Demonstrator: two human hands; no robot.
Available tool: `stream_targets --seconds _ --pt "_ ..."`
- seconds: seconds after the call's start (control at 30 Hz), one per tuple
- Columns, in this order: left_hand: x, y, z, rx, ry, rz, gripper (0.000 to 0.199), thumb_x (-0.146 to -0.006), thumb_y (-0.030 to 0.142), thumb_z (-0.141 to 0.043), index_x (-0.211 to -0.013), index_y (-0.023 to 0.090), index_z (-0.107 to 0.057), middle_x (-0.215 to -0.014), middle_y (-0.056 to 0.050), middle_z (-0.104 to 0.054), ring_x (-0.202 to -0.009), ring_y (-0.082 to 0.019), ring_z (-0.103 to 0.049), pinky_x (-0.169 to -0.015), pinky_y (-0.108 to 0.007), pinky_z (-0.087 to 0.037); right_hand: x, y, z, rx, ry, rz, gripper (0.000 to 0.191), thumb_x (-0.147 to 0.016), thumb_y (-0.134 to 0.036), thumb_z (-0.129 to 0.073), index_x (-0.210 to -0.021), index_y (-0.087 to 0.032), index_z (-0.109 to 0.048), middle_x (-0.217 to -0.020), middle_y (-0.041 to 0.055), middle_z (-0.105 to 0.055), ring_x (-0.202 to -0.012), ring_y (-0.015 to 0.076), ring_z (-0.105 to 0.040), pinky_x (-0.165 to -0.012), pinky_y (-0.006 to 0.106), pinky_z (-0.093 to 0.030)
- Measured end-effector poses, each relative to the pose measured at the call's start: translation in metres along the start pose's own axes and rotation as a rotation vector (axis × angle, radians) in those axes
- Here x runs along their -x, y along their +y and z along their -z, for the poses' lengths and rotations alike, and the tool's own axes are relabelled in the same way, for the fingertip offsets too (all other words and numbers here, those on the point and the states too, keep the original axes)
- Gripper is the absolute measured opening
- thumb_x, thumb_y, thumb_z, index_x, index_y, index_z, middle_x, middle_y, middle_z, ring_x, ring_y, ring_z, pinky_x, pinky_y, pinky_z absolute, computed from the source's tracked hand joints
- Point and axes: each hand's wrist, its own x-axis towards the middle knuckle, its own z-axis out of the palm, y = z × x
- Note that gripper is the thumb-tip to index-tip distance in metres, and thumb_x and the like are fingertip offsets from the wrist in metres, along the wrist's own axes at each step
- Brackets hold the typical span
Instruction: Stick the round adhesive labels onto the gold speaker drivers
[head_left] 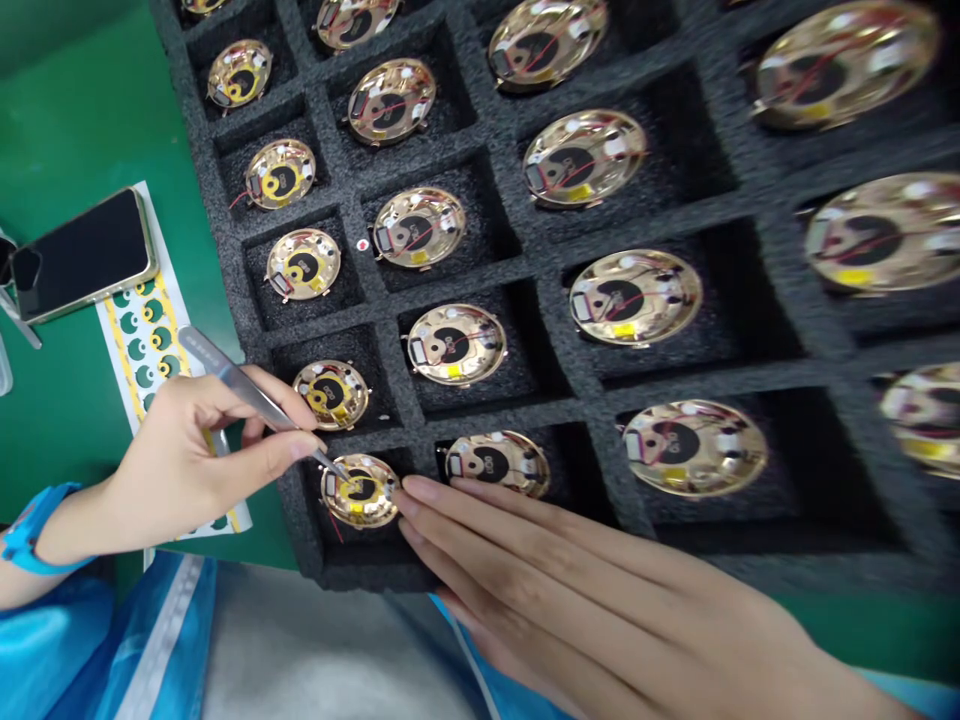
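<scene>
Tweezers (244, 386) (one pair) sat pinched in the left hand (187, 450) at lower left of the head view, tips at one gold case (367, 497) near lower centre; the right hand (592, 580), fingers straight and unclenched, touched its rim. One phone (86, 255) lay upper left.

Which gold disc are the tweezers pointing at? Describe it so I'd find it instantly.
Find the big black foam tray. Go to its corner compartment at the picture's lower left. The gold disc there stands out because it alone has the tweezers in the left hand pointing into it.
</scene>
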Motion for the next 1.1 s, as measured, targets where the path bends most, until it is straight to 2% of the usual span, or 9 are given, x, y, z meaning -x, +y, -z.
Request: stream_targets --seconds 0.33,0.47,0.63,0.8,0.97,1.1 --pt "0.004 -0.001 0.0 0.005 0.068 0.041 0.011 -0.076 0.015 -0.072 -0.065 0.017 -0.068 -0.071 -0.002 -0.072 -0.06 -0.013 -0.064 -0.053 -0.023 -0.048 -0.002 0.001 0.001 0.004 0.003 -0.001 0.025 -0.096 -0.007 -0.049 -0.112 -0.007 -0.068 -0.116 0.0082 -0.074 -0.129 0.0199 -0.054 -0.114 0.033 -0.043" --pt "0.005 -0.002 -0.001 0.029 0.091 0.051 0.017 -0.075 0.014 -0.072 -0.061 0.017 -0.064 -0.07 -0.002 -0.072 -0.061 -0.014 -0.065 -0.055 -0.024 -0.05 0.0 0.0 -0.001 0.013 0.07 0.003 0.025 -0.096 -0.007 -0.047 -0.113 -0.007 -0.066 -0.12 0.0074 -0.072 -0.129 0.0195 -0.054 -0.115 0.033 -0.041" --pt "0.005 -0.001 -0.001 -0.005 0.074 0.042 0.017 -0.076 0.016 -0.072 -0.061 0.018 -0.064 -0.071 -0.004 -0.073 -0.06 -0.015 -0.064 -0.054 -0.027 -0.05 0.001 0.001 -0.004 -0.003 0.073 0.013 0.025 -0.095 -0.007 -0.049 -0.113 -0.005 -0.066 -0.121 0.0085 -0.072 -0.132 0.0209 -0.051 -0.114 0.035 -0.043" --pt "0.005 -0.002 -0.002 -0.004 0.085 0.027 0.016 -0.075 0.015 -0.072 -0.061 0.018 -0.064 -0.072 -0.003 -0.073 -0.06 -0.014 -0.065 -0.053 -0.026 -0.05 0.002 0.001 -0.007 -0.009 0.116 0.004 0.024 -0.097 -0.008 -0.048 -0.112 -0.006 -0.067 -0.121 0.0082 -0.072 -0.136 0.021 -0.046 -0.119 0.034 -0.036" --pt "0.006 -0.002 -0.003 -0.043 0.08 -0.001 0.014 -0.076 0.013 -0.071 -0.063 0.018 -0.066 -0.072 -0.003 -0.074 -0.058 -0.014 -0.064 -0.05 -0.024 -0.049 0.0 0.002 -0.003 0.015 0.079 0.006 0.025 -0.099 -0.009 -0.044 -0.114 -0.005 -0.063 -0.11 0.0066 -0.076 -0.131 0.0192 -0.053 -0.117 0.033 -0.039" --pt "0.007 -0.002 -0.002 -0.081 0.088 -0.041 0.009 -0.077 0.013 -0.071 -0.069 0.019 -0.07 -0.071 -0.001 -0.073 -0.057 -0.013 -0.063 -0.049 -0.025 -0.048 -0.001 0.002 -0.001 0.025 0.075 0.005 0.023 -0.101 -0.01 -0.042 -0.115 -0.005 -0.06 -0.111 0.0056 -0.076 -0.125 0.0186 -0.059 -0.119 0.033 -0.034"
